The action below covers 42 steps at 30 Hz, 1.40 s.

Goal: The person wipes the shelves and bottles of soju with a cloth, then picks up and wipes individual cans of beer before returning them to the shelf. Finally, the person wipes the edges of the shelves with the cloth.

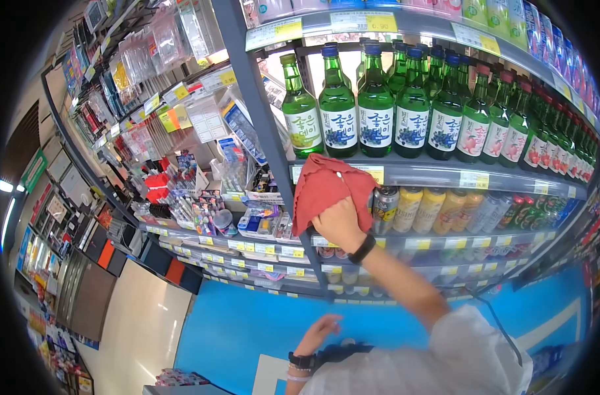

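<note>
My right hand [341, 226], with a black band at the wrist, is closed on a red cloth [329, 184]. The cloth lies against the front edge of the bottle shelf, at its left end, and covers part of the price strip. Just above it stand green glass bottles [338, 112] with blue and white labels. Beer cans [408, 209] on the shelf below are right beside the cloth. Low in front of my body, my left hand [318, 334] holds nothing, its fingers loosely stretched and apart. A dark watch and bracelets circle that wrist.
A grey upright post [267, 99] divides the drinks shelves from a rack of stationery and small packets [181, 191] on the left. Price tags [474, 179] line the shelf edges. More cans [537, 33] stand on the upper shelf. The floor is blue [227, 329] below.
</note>
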{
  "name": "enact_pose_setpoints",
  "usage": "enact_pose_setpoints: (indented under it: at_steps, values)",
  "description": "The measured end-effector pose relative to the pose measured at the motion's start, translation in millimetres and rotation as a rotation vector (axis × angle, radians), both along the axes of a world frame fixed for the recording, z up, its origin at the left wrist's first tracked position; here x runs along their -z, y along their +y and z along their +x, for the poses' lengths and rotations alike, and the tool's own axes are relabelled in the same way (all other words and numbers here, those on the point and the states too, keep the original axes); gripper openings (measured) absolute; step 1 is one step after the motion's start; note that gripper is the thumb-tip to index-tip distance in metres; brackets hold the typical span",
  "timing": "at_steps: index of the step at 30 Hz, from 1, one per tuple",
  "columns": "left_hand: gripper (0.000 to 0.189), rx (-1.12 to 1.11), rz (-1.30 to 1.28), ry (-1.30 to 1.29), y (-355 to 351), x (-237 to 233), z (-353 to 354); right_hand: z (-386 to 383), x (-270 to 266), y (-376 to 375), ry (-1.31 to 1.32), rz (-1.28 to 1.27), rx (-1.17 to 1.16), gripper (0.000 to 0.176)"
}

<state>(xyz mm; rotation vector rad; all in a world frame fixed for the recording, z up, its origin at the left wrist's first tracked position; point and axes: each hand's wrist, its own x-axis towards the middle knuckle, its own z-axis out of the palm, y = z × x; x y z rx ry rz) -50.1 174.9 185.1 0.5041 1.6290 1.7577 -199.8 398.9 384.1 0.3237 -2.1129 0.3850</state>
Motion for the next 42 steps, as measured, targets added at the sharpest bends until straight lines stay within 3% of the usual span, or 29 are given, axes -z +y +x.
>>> enact_pose_setpoints:
  at_steps: [3,5,6,8,12,14,15,17,21,24,26,27,29,31,33,35,37,38,42]
  values:
    - [0.025,-0.03,-0.037,-0.006,-3,0,-4,-7,-8,-12,0.032,0.018,-0.012,0.025]
    - [0.025,-0.07,-0.012,-0.087,-3,-3,-2,-4,-22,-19,-0.536,0.131,0.032,0.027]
    - [0.025,-0.061,-0.016,-0.088,-4,-4,-6,-9,-17,-23,-0.538,0.124,0.039,0.027]
    - [0.025,0.014,-0.009,-0.072,-9,-5,-20,-21,-7,-31,0.021,-0.006,-0.005,0.03]
    - [0.027,0.062,-0.029,-0.007,-18,-1,-61,-23,7,-30,-0.042,-0.027,0.057,0.029]
    - [0.026,0.102,-0.04,0.038,-22,-10,-85,-20,15,-23,-0.254,0.208,0.068,0.031]
    - [0.025,0.15,-0.028,0.021,-23,-18,-96,-17,21,-30,-0.29,0.187,0.097,0.031]
    - [0.027,0.242,-0.001,0.049,-25,-32,-116,-26,28,-53,-0.046,0.132,-0.068,0.031]
    - [0.028,0.301,-0.017,0.083,-26,-53,-145,-57,99,-80,-0.093,-0.105,-0.037,0.029]
    - [0.03,0.342,-0.024,0.069,-34,-54,-159,-61,101,-85,0.118,-0.047,-0.019,0.044]
    - [0.032,0.38,-0.044,0.049,-43,-48,-166,-53,106,-93,0.095,-0.168,-0.068,0.046]
    - [0.037,0.305,-0.032,0.049,-49,-44,-167,-47,112,-98,0.08,-0.274,-0.132,0.047]
    - [0.042,0.229,-0.025,0.036,-61,-24,-169,-25,134,-106,0.052,-0.233,-0.124,0.053]
    - [0.051,0.089,0.114,-0.068,-79,6,-175,1,154,-120,-0.124,-0.41,-0.2,0.054]
    - [0.054,0.123,0.092,-0.072,-72,-2,-177,15,183,-134,-0.206,-0.504,-0.233,0.056]
    - [0.055,0.07,0.184,-0.193,-49,-8,-173,46,180,-139,-0.211,-0.59,-0.261,0.056]
    - [0.055,0.132,0.186,-0.294,-31,-8,-169,65,200,-140,-0.24,-0.542,0.091,0.049]
    - [0.056,0.196,0.193,-0.378,-21,-7,-169,69,203,-138,-0.243,-0.647,0.129,0.039]
    - [0.056,0.281,0.304,-0.613,19,27,-184,45,190,-106,-0.291,-0.564,0.306,0.038]
